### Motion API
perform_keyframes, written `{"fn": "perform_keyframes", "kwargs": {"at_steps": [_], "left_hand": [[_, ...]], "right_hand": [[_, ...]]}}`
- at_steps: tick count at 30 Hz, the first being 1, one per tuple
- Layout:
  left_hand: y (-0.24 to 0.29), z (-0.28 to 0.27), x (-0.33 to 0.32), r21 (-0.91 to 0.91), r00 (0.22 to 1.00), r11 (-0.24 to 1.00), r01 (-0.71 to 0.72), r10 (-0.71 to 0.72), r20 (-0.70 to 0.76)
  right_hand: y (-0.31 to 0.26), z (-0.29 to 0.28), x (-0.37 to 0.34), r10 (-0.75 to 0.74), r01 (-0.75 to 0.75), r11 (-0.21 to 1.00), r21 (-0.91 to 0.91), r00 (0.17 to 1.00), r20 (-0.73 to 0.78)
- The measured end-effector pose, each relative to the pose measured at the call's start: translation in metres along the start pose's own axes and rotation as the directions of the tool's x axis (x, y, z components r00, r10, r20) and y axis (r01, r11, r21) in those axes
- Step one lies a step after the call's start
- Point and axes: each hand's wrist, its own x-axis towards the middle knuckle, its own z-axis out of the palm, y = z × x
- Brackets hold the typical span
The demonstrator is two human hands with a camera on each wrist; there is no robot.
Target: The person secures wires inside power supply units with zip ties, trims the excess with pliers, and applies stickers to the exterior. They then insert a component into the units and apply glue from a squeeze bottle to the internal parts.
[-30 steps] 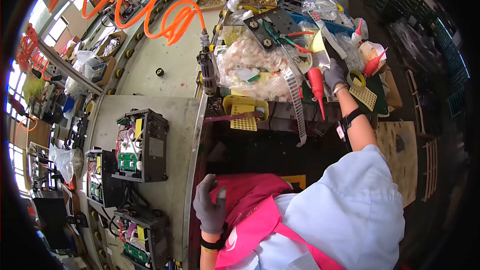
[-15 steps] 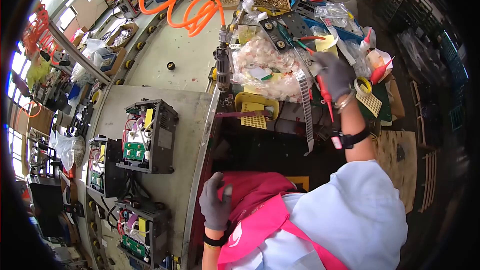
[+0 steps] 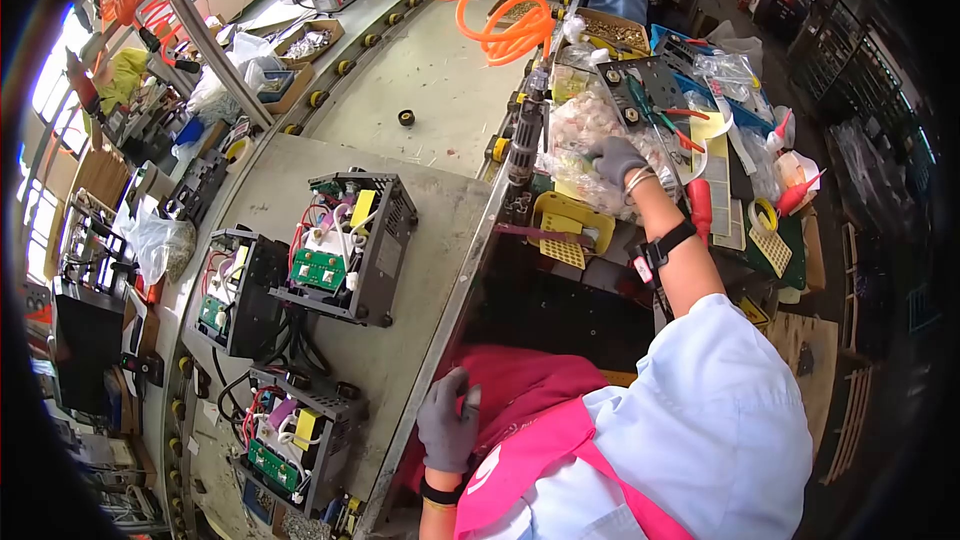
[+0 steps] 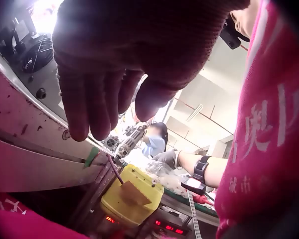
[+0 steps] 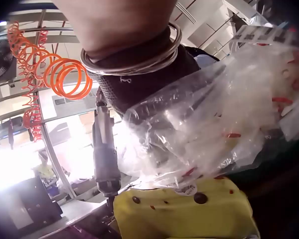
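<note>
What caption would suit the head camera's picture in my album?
Gloved right hand at a plastic bag, three open electronic units on the bench.

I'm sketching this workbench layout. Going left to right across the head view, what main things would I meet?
Lower plastic bag on the left → rightmost open-cased unit → left grip → power driver → right grip → nearest red bottle → yellow tape roll.

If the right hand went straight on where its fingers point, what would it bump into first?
Probably the clear plastic bag with pale pieces inside. The right hand is right at it, maybe even touching; the pictures don't show depth well.
</note>
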Motion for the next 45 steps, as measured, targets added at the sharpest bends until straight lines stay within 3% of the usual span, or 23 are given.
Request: {"fn": "perform_keyframes", "kwargs": {"at_steps": [2,5,8,11,15,17,18,20,21,23,26,28,30,33,34,35,37,38,39,40,41,43,45], "left_hand": [[-0.005,0.000,0.001,-0.004,1.000,1.000,-0.002,0.002,0.007],[-0.012,0.002,0.005,-0.020,1.000,1.000,0.003,-0.003,0.016],[-0.012,0.003,0.009,-0.009,0.999,1.000,0.020,-0.019,0.050],[-0.021,0.010,0.007,-0.042,0.997,0.998,0.041,-0.038,0.064],[-0.018,0.009,0.008,-0.082,0.998,0.996,0.041,-0.037,0.051],[-0.014,0.008,0.009,-0.182,0.998,0.981,0.063,-0.062,0.012],[-0.010,0.006,0.011,-0.363,0.996,0.928,0.083,-0.092,-0.008],[0.004,-0.005,0.014,-0.679,0.986,0.727,0.104,-0.163,-0.023],[0.015,-0.019,0.016,-0.766,0.986,0.631,0.119,-0.166,0.017],[0.030,-0.039,0.013,-0.699,0.970,0.711,0.081,-0.217,-0.109],[0.035,-0.071,-0.018,-0.646,0.881,0.696,0.314,-0.466,-0.074],[0.044,-0.095,-0.049,-0.591,0.807,0.742,0.316,-0.538,-0.244],[0.053,-0.122,-0.081,-0.483,0.658,0.835,0.264,-0.522,-0.542],[0.035,-0.185,-0.135,-0.268,0.286,0.932,0.245,-0.334,-0.898],[0.007,-0.218,-0.173,-0.330,0.194,0.923,0.197,-0.367,-0.910],[0.004,-0.240,-0.184,-0.347,-0.038,0.871,0.347,-0.357,-0.933],[-0.118,-0.299,-0.326,-0.163,0.099,0.772,0.614,-0.280,-0.955],[-0.141,-0.312,-0.357,-0.092,0.115,0.699,0.709,-0.244,-0.963],[-0.229,-0.341,-0.468,0.086,0.268,0.519,0.851,-0.287,-0.919],[-0.169,-0.314,-0.393,-0.325,-0.026,0.662,0.675,-0.419,-0.908],[-0.090,-0.282,-0.293,-0.592,-0.317,0.749,0.299,-0.507,-0.802],[-0.105,-0.263,-0.305,-0.533,-0.097,0.804,0.266,-0.527,-0.844],[-0.057,-0.234,-0.243,-0.504,-0.021,0.807,0.307,-0.524,-0.852]], "right_hand": [[0.009,-0.001,-0.009,0.044,0.031,0.960,0.279,0.966,-0.257],[0.061,0.035,0.023,0.163,0.066,0.662,0.746,0.959,-0.230],[0.041,0.011,0.002,0.192,0.004,0.504,0.863,0.974,-0.117],[0.029,0.000,-0.008,0.163,0.212,0.751,0.625,0.858,-0.486],[-0.061,-0.047,-0.069,0.172,0.210,0.352,0.912,0.943,-0.284],[-0.110,-0.028,-0.092,-0.114,0.307,0.033,0.951,0.947,-0.302],[-0.138,-0.028,-0.114,-0.279,0.003,-0.092,0.996,0.960,-0.028],[-0.177,-0.003,-0.138,-0.655,0.285,0.200,0.938,0.751,-0.088],[-0.197,0.000,-0.154,-0.764,0.314,0.180,0.932,0.641,-0.068],[-0.224,0.029,-0.182,-0.878,0.263,0.113,0.958,0.479,-0.028],[-0.237,0.025,-0.194,-0.907,0.471,0.048,0.881,0.389,-0.159],[-0.219,-0.001,-0.171,-0.764,0.441,0.128,0.888,0.614,-0.195],[-0.180,0.003,-0.130,-0.480,0.443,0.378,0.813,0.845,-0.237],[-0.083,-0.001,-0.046,-0.324,0.548,0.786,0.287,0.760,-0.564],[-0.058,-0.013,-0.038,-0.260,0.307,0.950,0.059,0.880,-0.397],[-0.048,-0.022,-0.029,0.003,-0.020,0.992,-0.124,0.990,-0.137],[-0.010,-0.013,-0.014,0.119,-0.072,0.922,-0.381,0.988,0.103],[0.006,-0.008,-0.010,0.020,0.029,0.940,-0.341,0.990,0.139],[0.016,-0.002,-0.006,-0.079,0.127,0.948,-0.292,0.982,0.170],[0.017,-0.003,0.000,-0.065,0.135,0.941,-0.310,0.972,0.226],[0.018,-0.004,0.004,-0.043,0.140,0.934,-0.328,0.958,0.285],[0.035,0.003,0.012,-0.149,0.230,0.949,-0.214,0.929,0.338],[0.037,0.005,0.014,-0.165,0.243,0.952,-0.185,0.919,0.358]]}}
